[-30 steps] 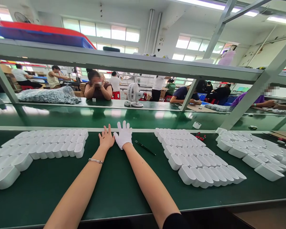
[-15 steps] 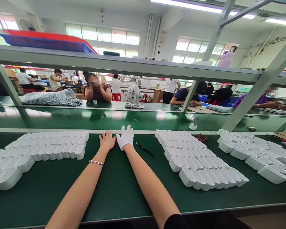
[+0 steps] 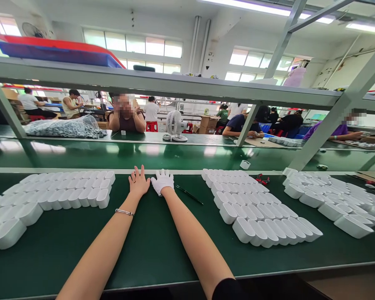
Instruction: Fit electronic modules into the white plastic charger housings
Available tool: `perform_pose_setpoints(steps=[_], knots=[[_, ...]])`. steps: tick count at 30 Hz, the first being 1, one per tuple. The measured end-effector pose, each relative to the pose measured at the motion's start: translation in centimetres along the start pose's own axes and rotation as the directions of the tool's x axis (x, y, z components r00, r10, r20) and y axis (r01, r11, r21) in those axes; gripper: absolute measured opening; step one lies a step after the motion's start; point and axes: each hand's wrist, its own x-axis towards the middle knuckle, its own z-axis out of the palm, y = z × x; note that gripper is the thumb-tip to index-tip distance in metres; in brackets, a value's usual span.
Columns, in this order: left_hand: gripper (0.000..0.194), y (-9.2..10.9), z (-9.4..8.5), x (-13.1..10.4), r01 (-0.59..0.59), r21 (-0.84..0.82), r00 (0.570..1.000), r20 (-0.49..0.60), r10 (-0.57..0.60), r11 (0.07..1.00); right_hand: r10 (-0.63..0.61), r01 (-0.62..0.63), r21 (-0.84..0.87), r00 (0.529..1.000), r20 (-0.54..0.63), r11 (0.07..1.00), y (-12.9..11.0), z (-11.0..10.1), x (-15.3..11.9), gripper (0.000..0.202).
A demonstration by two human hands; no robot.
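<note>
Palm-down at far side of green bench [image 3: 156, 254]: bare left hand [image 3: 139, 183] with bracelet [image 3: 124, 212] at wrist, white-gloved right hand [image 3: 163, 183] just beside, thumbs inward. Grip on both: released, fingers extended, nothing held. Contact with surface: can't tell for sure.

Just right of gloved hand, lying at a slant: thin black pen-like tool [image 3: 189, 195]. To the left, near bare hand: rows of white oval cups [image 3: 75, 196], packed close. To the right, past the pen-like tool: second block of white cups [image 3: 259, 208], with red-handled tool [image 3: 262, 179] near its far corner. Farther right: third batch of white cups [image 3: 351, 225], less even. Beyond pale strip: small white piece [image 3: 245, 164]; farther back, white fan [image 3: 174, 123].
</note>
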Motion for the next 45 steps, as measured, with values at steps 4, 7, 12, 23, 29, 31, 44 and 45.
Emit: perform_pose_setpoints(steps=[4,7,12,23,29,31,44,45], knots=[[0.054,0.0,0.0,-0.1,-0.010,-0.002,1.000,0.013,0.010,1.000,0.070,-0.071,0.001,0.991,-0.112,0.998,0.1,-0.1,0.1,0.072],[0.059,0.0,-0.2,-0.1,0.004,-0.003,1.000,-0.003,-0.004,1.000,0.057,-0.057,0.008,0.989,-0.140,0.998,0.2,0.0,0.0,0.070],[0.059,0.1,-0.3,-0.2,-0.006,-0.006,1.000,-0.011,0.006,1.000,0.036,-0.035,0.014,0.998,-0.046,0.999,0.3,0.2,-0.1,0.060],[0.053,0.1,-0.4,-0.4,-0.019,-0.012,1.000,-0.002,0.019,1.000,-0.098,0.098,-0.008,0.995,-0.028,0.995,0.1,0.2,-0.4,0.050],[0.070,0.1,-0.5,-0.4,0.004,-0.014,1.000,-0.030,-0.005,1.000,0.017,-0.016,0.006,0.982,-0.191,1.000,-0.1,-0.6,-0.2,0.064],[0.070,0.1,-0.4,-0.3,0.002,-0.016,1.000,-0.028,-0.003,1.000,0.007,-0.007,-0.002,0.984,-0.178,1.000,-0.1,-0.6,-0.1,0.063],[0.067,0.2,-0.3,-0.3,0.014,-0.012,1.000,-0.014,-0.014,1.000,-0.011,0.010,-0.005,0.990,-0.141,1.000,-0.1,-0.6,-0.1,0.065],[0.061,0.2,-0.3,-0.3,0.006,-0.010,1.000,-0.005,-0.006,1.000,-0.004,0.004,-0.005,0.986,-0.164,1.000,-0.1,-0.7,-0.1,0.066]])
